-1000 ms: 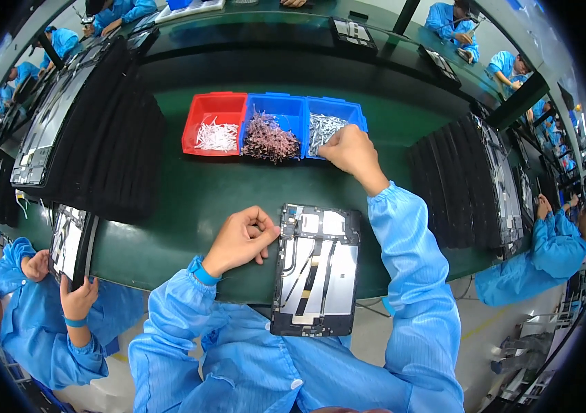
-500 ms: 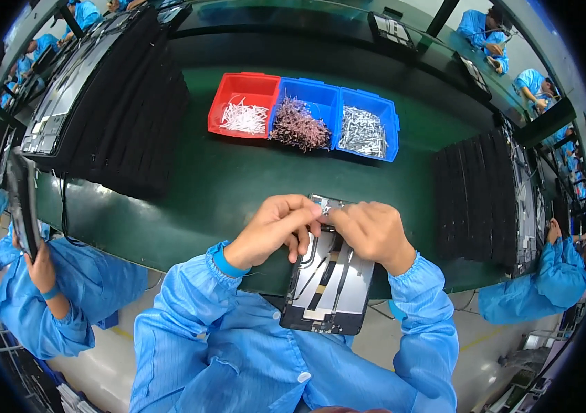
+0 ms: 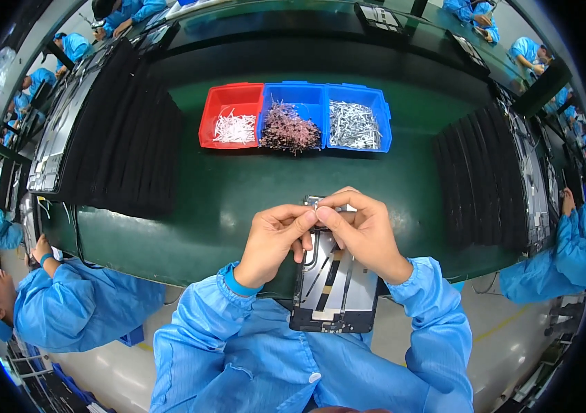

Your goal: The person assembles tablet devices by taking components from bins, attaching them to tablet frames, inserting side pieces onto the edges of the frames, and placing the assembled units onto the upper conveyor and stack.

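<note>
An opened tablet (image 3: 358, 289), black-edged with a silver inside and dark flat cables, lies at the table's near edge and overhangs it toward my body. Over its far end my left hand (image 3: 272, 244) is closed, thumb and forefinger pinched together. My right hand (image 3: 367, 237) meets it there, also in a pinch, with its thumb tip touching the left fingertips. A tiny pale piece shows between the fingertips, too small to name. Both hands hide much of the tablet's far end.
Ahead stand a red bin (image 3: 234, 100) of white strips, a blue bin (image 3: 312, 103) of pinkish wired parts and another blue bin (image 3: 358, 96) of silvery pieces. Black-padded device stacks (image 3: 124, 151) rise at left, with more stacks (image 3: 479, 182) at right. Co-workers sit at both sides.
My right hand has turned from knuckles-up over the tablet to a thumb-and-forefinger pinch against my left fingertips. The view has shifted slightly. The co-worker at left has lowered a dark panel.
</note>
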The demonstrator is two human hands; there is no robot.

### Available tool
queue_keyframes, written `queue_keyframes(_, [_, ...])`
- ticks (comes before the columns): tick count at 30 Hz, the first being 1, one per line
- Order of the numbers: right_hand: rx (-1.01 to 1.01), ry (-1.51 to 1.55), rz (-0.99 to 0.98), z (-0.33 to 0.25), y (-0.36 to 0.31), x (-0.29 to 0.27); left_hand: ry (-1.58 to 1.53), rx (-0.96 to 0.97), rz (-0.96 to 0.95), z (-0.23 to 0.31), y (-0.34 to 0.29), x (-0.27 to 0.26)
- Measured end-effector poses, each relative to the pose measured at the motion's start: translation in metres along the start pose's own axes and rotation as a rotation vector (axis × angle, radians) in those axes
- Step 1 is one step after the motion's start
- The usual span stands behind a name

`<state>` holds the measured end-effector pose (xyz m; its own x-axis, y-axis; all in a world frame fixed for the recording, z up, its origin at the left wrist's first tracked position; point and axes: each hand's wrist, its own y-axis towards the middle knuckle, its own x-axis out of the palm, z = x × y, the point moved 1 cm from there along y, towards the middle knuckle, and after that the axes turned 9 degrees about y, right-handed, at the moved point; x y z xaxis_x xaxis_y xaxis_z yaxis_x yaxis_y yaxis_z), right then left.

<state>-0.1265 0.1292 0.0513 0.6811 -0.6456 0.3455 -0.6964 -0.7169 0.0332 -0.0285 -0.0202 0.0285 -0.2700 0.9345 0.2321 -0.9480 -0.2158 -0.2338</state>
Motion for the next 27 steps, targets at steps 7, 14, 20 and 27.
queue_keyframes(7, [-0.006,-0.085,0.012,0.018,0.002,-0.013,0.165,0.123,0.125,0.016,-0.003,0.004])
queue_keyframes(14, [-0.263,-0.575,-0.066,0.0,-0.003,-0.009,0.336,-0.086,0.051,0.026,-0.004,-0.009])
queue_keyframes(20, [-0.68,-0.741,-0.088,-0.004,-0.003,-0.006,0.116,-0.103,0.103,0.034,0.014,-0.019])
queue_keyframes(27, [-0.056,0.005,0.108,-0.009,-0.007,-0.025,0.859,0.817,0.841,0.047,0.084,-0.115])
